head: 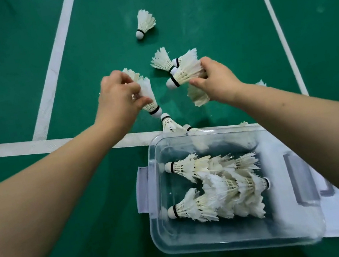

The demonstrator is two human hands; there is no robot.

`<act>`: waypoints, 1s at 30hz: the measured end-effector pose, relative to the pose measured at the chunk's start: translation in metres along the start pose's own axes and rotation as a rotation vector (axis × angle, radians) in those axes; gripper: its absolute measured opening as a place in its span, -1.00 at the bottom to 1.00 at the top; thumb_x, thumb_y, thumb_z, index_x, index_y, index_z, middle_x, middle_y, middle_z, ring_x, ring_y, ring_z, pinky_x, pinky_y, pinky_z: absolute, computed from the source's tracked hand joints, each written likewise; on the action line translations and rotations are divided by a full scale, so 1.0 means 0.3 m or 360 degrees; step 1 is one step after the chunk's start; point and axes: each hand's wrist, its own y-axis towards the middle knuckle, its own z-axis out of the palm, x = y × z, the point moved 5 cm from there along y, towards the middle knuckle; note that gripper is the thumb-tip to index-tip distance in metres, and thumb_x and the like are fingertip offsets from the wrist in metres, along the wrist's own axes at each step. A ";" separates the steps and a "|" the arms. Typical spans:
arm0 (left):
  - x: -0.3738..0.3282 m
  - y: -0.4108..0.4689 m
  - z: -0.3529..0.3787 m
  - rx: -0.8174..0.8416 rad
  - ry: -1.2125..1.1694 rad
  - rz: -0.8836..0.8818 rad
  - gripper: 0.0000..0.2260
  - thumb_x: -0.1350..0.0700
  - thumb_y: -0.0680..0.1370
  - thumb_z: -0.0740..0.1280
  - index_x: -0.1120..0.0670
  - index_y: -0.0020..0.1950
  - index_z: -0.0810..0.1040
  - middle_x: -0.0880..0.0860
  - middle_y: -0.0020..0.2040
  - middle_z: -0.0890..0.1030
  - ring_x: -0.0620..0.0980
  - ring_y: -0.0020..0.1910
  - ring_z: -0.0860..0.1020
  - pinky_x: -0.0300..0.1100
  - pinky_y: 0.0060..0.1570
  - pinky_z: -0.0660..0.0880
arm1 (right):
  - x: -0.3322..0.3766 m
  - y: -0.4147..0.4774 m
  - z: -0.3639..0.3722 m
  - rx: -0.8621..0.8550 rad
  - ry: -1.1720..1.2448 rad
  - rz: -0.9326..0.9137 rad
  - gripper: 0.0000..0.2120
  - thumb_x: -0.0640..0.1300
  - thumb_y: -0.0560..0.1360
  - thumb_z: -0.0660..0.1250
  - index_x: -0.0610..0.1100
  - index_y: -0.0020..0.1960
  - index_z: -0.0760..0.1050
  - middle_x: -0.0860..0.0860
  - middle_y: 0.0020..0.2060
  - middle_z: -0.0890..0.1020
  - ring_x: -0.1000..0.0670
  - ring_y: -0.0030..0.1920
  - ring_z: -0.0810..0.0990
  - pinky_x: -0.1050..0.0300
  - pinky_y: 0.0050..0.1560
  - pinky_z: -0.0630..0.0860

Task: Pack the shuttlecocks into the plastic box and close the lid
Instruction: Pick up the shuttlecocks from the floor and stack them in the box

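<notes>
While both arms reach far over the green court floor (223,16), the left hand (119,101) grips a shuttlecock (149,96) by its feathers and the right hand (215,81) curls round a second shuttlecock (186,73). Nearer, to the right, the open plastic box (159,232) holds packed shuttlecocks (215,188); loose shuttlecocks (161,61) lie beyond its far rim.

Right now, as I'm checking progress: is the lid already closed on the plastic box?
No, the plastic box is open at the top, with shuttlecocks lying uncovered inside it.

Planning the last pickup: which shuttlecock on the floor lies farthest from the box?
The lone shuttlecock lying by itself up the court; others cluster nearer the plastic box.
</notes>
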 end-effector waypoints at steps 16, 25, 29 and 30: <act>-0.372 -0.450 -0.413 0.0131 0.0340 0.0506 -0.86 0.08 0.44 0.39 0.16 -0.18 0.62 0.10 0.49 0.20 0.20 0.20 0.34 0.07 0.16 0.37 | 0.436 -0.575 -0.205 0.0057 -0.0859 -0.0639 -0.75 -0.16 0.56 0.19 -0.19 0.21 0.39 -0.18 0.16 0.47 -0.21 0.17 0.46 0.02 0.12 0.33; -0.416 -0.666 -0.350 0.0249 0.0278 0.0535 -0.83 0.01 0.46 0.38 0.10 -0.11 0.63 -0.02 0.51 0.17 0.15 0.19 0.33 -0.05 0.21 0.32 | 0.358 -0.813 -0.141 0.0164 -0.0749 -0.0499 -0.73 -0.14 0.56 0.21 -0.17 0.23 0.41 -0.16 0.14 0.47 -0.19 0.15 0.48 0.02 0.13 0.38; -0.416 -0.718 -0.292 0.0345 0.0225 0.0514 -0.77 -0.02 0.46 0.38 0.12 -0.05 0.63 0.02 0.45 0.26 0.13 0.23 0.32 -0.10 0.26 0.26 | 0.294 -0.866 -0.108 0.0206 -0.0616 -0.0407 -0.75 -0.12 0.55 0.25 -0.13 0.21 0.45 -0.12 0.15 0.49 -0.15 0.13 0.50 0.08 0.11 0.39; -0.418 -0.725 -0.282 0.0364 0.0217 0.0513 -0.77 -0.02 0.46 0.38 0.12 -0.02 0.63 0.03 0.43 0.28 0.12 0.24 0.32 -0.13 0.25 0.23 | 0.283 -0.873 -0.104 0.0217 -0.0585 -0.0399 -0.76 -0.12 0.54 0.26 -0.14 0.19 0.46 -0.11 0.14 0.49 -0.14 0.12 0.51 0.10 0.09 0.39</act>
